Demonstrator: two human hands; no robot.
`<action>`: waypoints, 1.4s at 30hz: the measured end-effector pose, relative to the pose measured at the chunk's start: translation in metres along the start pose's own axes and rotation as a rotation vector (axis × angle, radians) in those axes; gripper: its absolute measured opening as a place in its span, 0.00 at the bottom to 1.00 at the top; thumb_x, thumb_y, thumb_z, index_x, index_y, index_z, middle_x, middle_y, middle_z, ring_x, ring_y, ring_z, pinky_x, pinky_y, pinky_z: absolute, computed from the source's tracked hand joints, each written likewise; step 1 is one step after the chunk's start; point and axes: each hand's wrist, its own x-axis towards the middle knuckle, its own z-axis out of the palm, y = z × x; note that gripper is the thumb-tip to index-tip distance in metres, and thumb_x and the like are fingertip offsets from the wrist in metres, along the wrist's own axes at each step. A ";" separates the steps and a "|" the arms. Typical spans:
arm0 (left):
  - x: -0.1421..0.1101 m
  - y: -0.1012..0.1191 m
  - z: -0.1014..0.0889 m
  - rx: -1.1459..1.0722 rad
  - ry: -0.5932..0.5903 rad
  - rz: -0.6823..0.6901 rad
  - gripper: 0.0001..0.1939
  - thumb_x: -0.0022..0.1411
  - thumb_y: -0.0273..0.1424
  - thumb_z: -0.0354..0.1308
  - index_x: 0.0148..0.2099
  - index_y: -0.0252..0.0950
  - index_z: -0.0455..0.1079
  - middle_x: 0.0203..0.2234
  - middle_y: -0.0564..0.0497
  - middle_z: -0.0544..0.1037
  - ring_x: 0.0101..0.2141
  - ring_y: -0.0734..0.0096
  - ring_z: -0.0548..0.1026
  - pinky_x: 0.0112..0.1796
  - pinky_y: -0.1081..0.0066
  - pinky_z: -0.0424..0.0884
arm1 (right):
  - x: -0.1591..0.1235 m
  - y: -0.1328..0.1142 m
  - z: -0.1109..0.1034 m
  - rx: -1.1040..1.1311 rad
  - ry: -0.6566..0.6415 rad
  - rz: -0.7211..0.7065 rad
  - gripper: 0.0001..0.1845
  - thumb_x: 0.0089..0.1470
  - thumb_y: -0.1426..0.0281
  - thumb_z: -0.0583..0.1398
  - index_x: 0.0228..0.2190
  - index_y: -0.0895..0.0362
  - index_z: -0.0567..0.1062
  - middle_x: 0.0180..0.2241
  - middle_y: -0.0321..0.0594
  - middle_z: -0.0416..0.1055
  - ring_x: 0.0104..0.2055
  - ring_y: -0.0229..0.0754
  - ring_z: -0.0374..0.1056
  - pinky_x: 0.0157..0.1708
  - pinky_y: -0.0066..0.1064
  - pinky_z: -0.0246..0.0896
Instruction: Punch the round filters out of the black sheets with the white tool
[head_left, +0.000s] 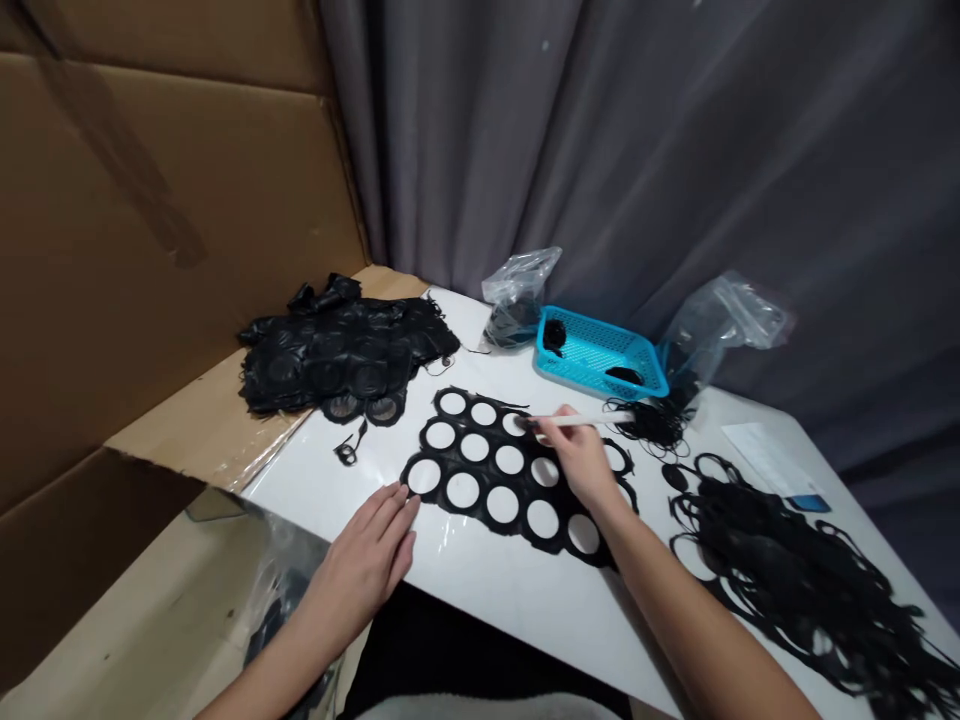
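Right hand [579, 462] holding white stick [592, 420], tip on holed black sheet [487, 476]

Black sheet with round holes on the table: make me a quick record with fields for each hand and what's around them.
left hand: lying open on the white table, fingers at the sheet's left edge
right hand: holding a pale slim stick with its tip at the black sheet with round holes
far side: teal perforated plastic basket, clear plastic bags
left side: heap of black holed sheets
right side: tangle of black rings
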 end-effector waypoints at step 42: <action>0.204 0.116 0.122 -0.292 -0.313 0.490 0.26 0.69 0.33 0.55 0.66 0.32 0.61 0.64 0.38 0.65 0.64 0.50 0.61 0.61 0.51 0.60 | -0.010 0.098 -0.114 -0.371 -0.091 -0.277 0.05 0.63 0.73 0.55 0.37 0.55 0.71 0.41 0.45 0.74 0.45 0.46 0.68 0.45 0.37 0.63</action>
